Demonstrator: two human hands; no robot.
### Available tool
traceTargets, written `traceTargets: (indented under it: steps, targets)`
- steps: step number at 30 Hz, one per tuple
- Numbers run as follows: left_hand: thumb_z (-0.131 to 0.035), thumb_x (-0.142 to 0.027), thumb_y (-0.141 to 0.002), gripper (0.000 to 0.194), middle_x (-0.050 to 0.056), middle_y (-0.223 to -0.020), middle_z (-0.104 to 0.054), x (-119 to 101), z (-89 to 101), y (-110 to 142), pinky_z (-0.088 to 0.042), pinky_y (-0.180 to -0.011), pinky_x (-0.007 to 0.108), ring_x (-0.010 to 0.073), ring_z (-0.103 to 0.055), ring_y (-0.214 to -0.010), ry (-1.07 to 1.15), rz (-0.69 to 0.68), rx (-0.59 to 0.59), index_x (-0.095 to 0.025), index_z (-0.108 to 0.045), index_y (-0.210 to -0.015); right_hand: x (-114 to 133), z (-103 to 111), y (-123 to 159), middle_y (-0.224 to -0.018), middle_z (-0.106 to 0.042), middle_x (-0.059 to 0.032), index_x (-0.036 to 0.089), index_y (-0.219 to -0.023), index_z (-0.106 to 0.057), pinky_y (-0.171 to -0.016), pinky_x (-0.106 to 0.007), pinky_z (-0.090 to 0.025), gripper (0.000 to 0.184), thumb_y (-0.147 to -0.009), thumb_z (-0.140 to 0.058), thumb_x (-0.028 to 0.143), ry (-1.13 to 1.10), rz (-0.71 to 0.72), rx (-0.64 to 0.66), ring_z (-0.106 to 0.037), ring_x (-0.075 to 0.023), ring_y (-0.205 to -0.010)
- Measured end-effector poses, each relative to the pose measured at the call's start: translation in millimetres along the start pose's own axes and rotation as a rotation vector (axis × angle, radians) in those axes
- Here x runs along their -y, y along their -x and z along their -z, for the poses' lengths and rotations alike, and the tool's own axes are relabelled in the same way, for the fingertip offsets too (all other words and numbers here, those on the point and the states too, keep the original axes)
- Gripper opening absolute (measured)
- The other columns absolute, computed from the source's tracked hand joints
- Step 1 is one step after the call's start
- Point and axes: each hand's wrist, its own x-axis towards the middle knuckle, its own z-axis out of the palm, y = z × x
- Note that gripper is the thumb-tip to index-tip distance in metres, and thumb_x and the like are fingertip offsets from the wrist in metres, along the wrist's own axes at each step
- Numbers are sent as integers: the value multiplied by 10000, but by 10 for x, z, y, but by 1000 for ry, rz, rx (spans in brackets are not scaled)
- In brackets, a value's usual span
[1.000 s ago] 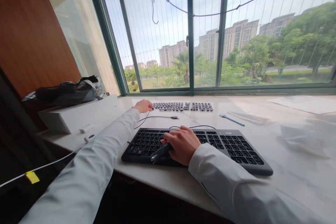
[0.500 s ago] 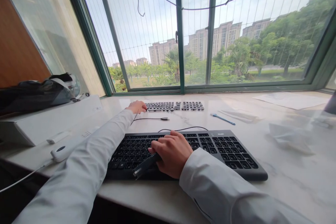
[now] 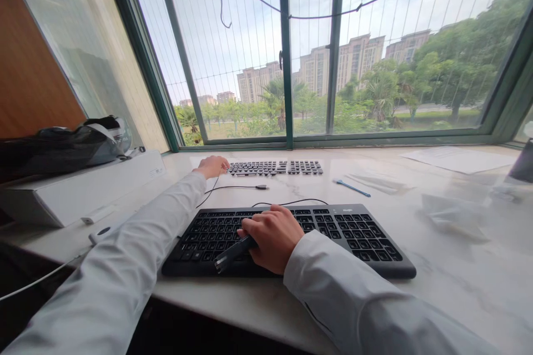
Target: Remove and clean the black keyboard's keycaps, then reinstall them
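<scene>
A black keyboard (image 3: 370,241), its keycaps off so that rows of bare square sockets show, lies before me. Over its middle, my right hand (image 3: 277,239) is closed around a black stick-shaped tool (image 3: 233,254) whose shiny end points toward my lower left. Farther back, my left hand (image 3: 211,166) reaches to the left end of the rows of loose black keycaps (image 3: 260,168) laid out on the counter. Its fingers are pressed together, and whatever is between them is too small to make out.
A black cable with a USB plug (image 3: 261,187) lies between keyboard and keycaps. To the right are a blue slim tool (image 3: 353,188), clear plastic bags (image 3: 452,216) and paper (image 3: 458,160). A white box (image 3: 100,188) bearing a dark bag (image 3: 54,147) stands left. The window (image 3: 287,144) closes off the back.
My left hand has shifted slightly left and up by the keycaps. The keyboard sits a little higher and farther left in view. My right hand still grips the black tool.
</scene>
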Motion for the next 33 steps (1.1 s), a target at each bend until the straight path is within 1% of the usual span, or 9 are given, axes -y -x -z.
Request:
traceTargets:
  steps: [3,7,11,14,18,21,27,30,33]
  targets:
    - [-664,-315,-736,239,-22,-1004,-731,-29,184,134,-435,-776,253,202,-641,-931,-2,24,-90,-304,-710,-970,0,3,1,-821,-699,-14,205,-836,-606,-695,-329,-294,177,-874,-482,324,6,-2,-11,-631,-166,-734]
    - [-557,-362,-838,269,-7,-1050,-720,-107,487,491,-442,-765,279,194,-644,-880,30,78,-234,-291,-679,-1067,-15,3,-9,-817,-697,-19,203,-828,-605,-690,-324,-294,183,-882,-474,319,25,9,-37,-627,-162,-740]
    - [-543,-441,-850,260,-28,-1007,-723,-336,734,1194,-435,-703,280,192,-643,-808,148,90,-497,-312,-685,-1024,-35,16,-15,-815,-699,-13,214,-836,-611,-674,-315,-302,156,-864,-498,318,37,13,-61,-632,-169,-757]
    - [-518,-484,-864,288,-12,-919,-730,-556,755,1866,-428,-686,276,178,-641,-713,198,82,-631,-289,-695,-981,-44,32,-17,-819,-706,-13,221,-842,-623,-671,-309,-317,136,-847,-513,299,39,-3,-65,-640,-178,-767]
    - [-485,-490,-888,330,-7,-866,-730,-643,498,2566,-439,-654,248,153,-638,-687,404,27,-583,-242,-702,-900,-67,29,-13,-837,-716,-23,220,-855,-641,-688,-301,-343,144,-843,-509,277,32,-37,-79,-642,-178,-753]
    - [-539,-476,-867,309,15,-906,-728,-503,240,2803,-465,-723,261,172,-639,-802,531,-97,-480,-223,-717,-860,-120,-5,1,-827,-716,-24,220,-847,-645,-697,-297,-360,158,-850,-498,279,33,-51,-122,-637,-181,-735]
    - [-703,-474,-747,362,67,-1059,-698,-254,69,2854,-424,-950,348,227,-583,-1060,676,-327,-312,-235,-721,-1018,-191,-43,-16,-816,-707,-34,215,-867,-659,-658,-280,-379,148,-815,-534,275,-105,-82,-322,-626,-188,-720]
    - [-734,-446,-723,321,58,-1030,-700,-240,92,2845,-413,-962,335,209,-590,-1042,704,-404,-258,-235,-741,-965,-62,-9,-150,-698,-661,-22,198,-782,-650,-621,-272,-388,224,-845,-519,369,-383,-164,-429,-583,-158,-621]
    - [-735,-410,-734,257,55,-996,-698,-231,98,2851,-429,-929,308,183,-610,-983,755,-437,-233,-226,-756,-911,187,0,-389,-491,-479,27,190,-685,-597,-511,-263,-359,364,-821,-534,522,-853,-307,-451,-438,-114,-458]
